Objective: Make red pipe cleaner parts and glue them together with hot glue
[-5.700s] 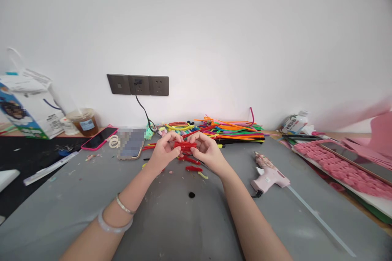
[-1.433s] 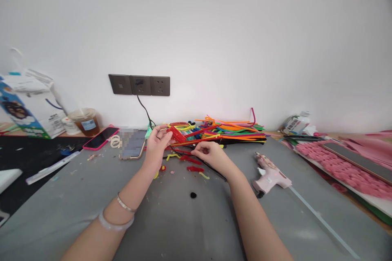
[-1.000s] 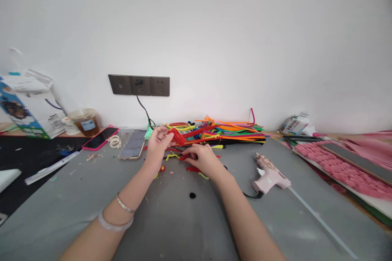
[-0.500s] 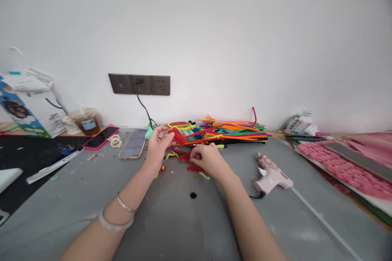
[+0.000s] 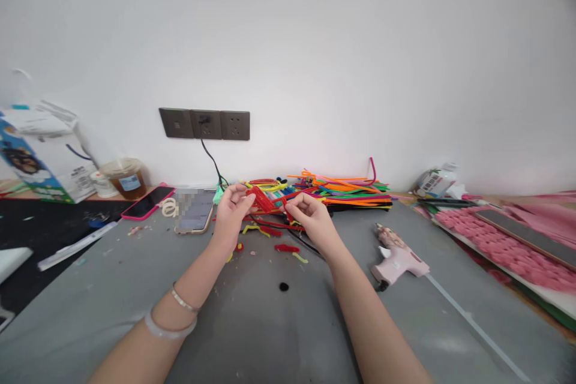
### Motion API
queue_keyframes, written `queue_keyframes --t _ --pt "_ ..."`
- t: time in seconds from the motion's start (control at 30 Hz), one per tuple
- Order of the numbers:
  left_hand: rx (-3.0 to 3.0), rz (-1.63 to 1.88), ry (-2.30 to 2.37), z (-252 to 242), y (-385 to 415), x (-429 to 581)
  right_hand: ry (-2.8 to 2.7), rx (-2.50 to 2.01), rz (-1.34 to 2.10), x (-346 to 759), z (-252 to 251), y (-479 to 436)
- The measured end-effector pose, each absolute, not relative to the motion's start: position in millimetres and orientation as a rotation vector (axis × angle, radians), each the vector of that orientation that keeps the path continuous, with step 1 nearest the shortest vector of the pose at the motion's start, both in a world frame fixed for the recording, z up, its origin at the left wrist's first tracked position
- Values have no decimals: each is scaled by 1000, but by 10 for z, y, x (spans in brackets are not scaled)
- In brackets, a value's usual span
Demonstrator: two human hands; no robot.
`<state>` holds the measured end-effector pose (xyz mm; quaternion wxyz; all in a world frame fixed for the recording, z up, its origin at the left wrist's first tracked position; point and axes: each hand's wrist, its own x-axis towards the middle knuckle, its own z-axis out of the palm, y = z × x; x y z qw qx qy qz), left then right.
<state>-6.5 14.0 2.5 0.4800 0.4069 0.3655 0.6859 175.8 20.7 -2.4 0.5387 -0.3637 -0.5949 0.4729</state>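
My left hand (image 5: 229,216) pinches a flat red piece (image 5: 260,199), which looks made of pipe cleaner, above the back of the table. Close by on its right, my right hand (image 5: 311,221) has thumb and fingers closed on a small red strip (image 5: 288,215), partly hidden by the fingertips. The two red pieces are held apart. Below the hands lie a loose red pipe cleaner piece (image 5: 287,248), a bent yellow pipe cleaner (image 5: 255,228) and a small red and yellow ball (image 5: 239,247). A black pompom (image 5: 284,287) sits nearer to me.
Against the wall is a pile of coloured pipe cleaners (image 5: 351,198). On the right lies a pink glue gun (image 5: 398,261), before pink knitted material (image 5: 508,246). At left are two phones (image 5: 149,202), a drink cup (image 5: 126,180) and a carton (image 5: 54,156). A black cable (image 5: 211,156) hangs from the socket.
My right hand has risen from the table with the small red strip and moved up beside the red piece. My left hand stays nearly still, holding its piece.
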Motion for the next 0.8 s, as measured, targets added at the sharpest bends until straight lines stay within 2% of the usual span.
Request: queue_keyframes --t 0.33,0.8 --pt "1063 1532 876 -3 128 -52 -1105 -827 1298 1793 11 247" --pt "1294 1448 873 -74 131 -50 -1307 -883 1166 1715 9 195"
